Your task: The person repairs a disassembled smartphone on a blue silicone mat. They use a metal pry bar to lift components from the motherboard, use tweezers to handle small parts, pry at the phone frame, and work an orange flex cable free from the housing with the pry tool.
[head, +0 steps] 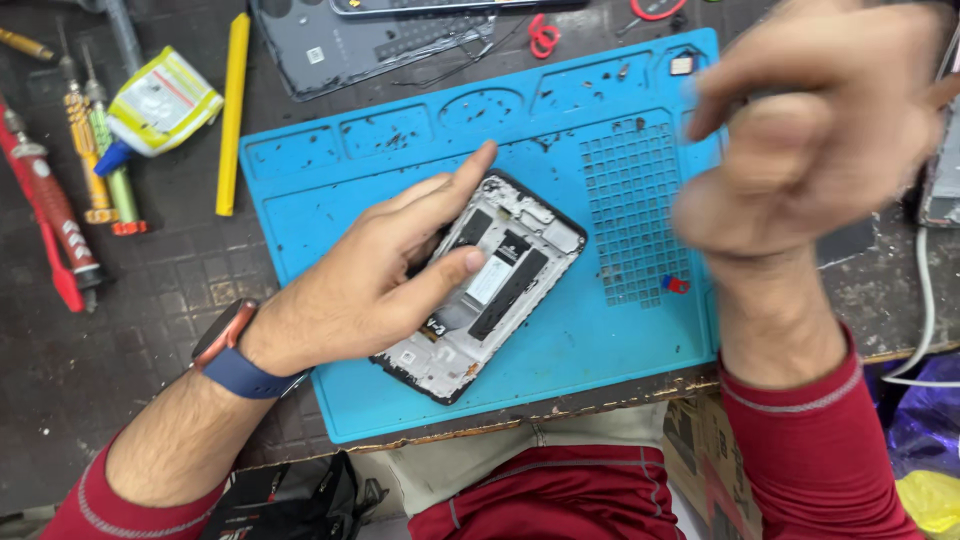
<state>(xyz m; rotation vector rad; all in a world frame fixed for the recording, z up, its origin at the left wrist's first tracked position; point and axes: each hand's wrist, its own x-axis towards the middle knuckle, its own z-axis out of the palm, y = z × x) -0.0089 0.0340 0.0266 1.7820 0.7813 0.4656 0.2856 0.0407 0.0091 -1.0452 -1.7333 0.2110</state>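
Opened phone (490, 285) lying tilted on the blue mat (600, 340), a little left of the mat's centre, top end toward 1 o'clock. Back cover already off, so inner frame, black parts and a white label showing; boards and flat parts still seated inside, so stripping judged as begun but far from finished. Left hand (385, 275) pressed on the phone from 8 o'clock, fingers spread and half open, index fingertip at the top edge, thumb resting on the middle; holding it down, not gripping around it. Right hand (810, 130) raised above the mat at 2 o'clock, blurred, fingers curled loosely; cannot tell if anything small pinched in it. At 12 o'clock, beyond the mat, grey back cover (360, 45) lying well apart from the phone, red scissors (543, 35) just beside it. At 10 o'clock, off the mat, yellow pry stick (232, 115), small packet (165, 100) and screwdrivers (95, 150). Tiny red-blue piece (676, 285) on the mat at 3 o'clock of the phone, near the grid of small cells. Dark crumbs scattered over the mat trays. Nothing lying across the phone except the left hand itself, covering its left side.
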